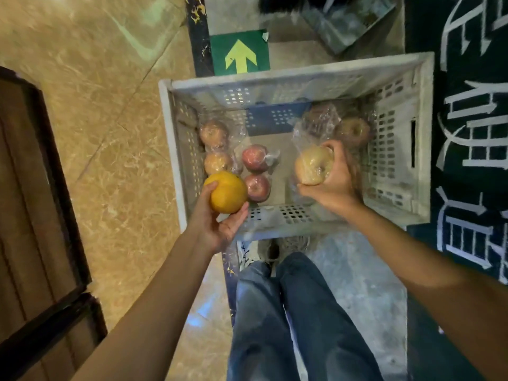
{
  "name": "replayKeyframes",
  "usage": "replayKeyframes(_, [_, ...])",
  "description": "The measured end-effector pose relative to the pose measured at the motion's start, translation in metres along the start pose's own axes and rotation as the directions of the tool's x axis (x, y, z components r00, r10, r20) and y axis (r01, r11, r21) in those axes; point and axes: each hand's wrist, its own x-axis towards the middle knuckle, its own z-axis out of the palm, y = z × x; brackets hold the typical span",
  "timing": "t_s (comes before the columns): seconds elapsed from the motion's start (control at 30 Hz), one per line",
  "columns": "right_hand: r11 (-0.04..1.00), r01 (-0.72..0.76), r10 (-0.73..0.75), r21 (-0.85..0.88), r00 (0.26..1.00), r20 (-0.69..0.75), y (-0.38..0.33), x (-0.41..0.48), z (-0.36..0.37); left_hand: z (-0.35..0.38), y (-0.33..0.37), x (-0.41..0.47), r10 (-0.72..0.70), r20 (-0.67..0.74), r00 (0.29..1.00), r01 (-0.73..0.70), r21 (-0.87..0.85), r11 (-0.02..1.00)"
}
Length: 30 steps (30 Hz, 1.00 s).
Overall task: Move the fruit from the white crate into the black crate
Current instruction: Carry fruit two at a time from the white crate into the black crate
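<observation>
**Both hands hold fruit at the white crate**

The fingers (238, 216) of the left hand (220, 229) curl up round an orange (228, 192), most of them hidden behind it. The orange sits over the near left wall of the white crate (288, 74). The right hand (335, 185) grasps a pale apple (313, 165) in clear film, thumb over its far side, palm hidden beneath. It is raised inside the crate.

On the crate floor lie two red apples (256, 158) and two paler wrapped apples (214, 133) along the left wall. A brownish apple (352, 132) lies far right beside crumpled plastic (316, 123); what that plastic covers is unclear. A dark shape (277, 4) at the top edge is cut off and blurred.
</observation>
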Motion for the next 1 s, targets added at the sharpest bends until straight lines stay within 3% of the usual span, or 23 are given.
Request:
replayKeyframes(0.2, [1.000,-0.001,0.002,-0.025,1.000,0.013,0.002,0.097,0.066,0.015,0.031,0.074,-0.011,0.042,0.999,0.010,0.024,1.000])
replayKeyframes(0.43, [0.998,-0.050,0.049,-0.037,0.999,-0.011,0.007,0.191,0.152,0.030,0.053,0.138,-0.004,0.035,0.999,0.007,-0.086,0.996])
replayKeyframes(0.67, [0.992,-0.081,0.083,-0.095,0.996,0.019,0.015,0.219,0.204,0.022,0.063,0.167,-0.017,0.043,0.999,0.022,-0.098,0.995])
replayKeyframes(1.0, [0.962,-0.043,0.069,-0.269,0.994,0.088,0.016,0.224,0.222,0.012,0.063,0.172,-0.020,0.027,0.999,0.020,-0.006,1.000])
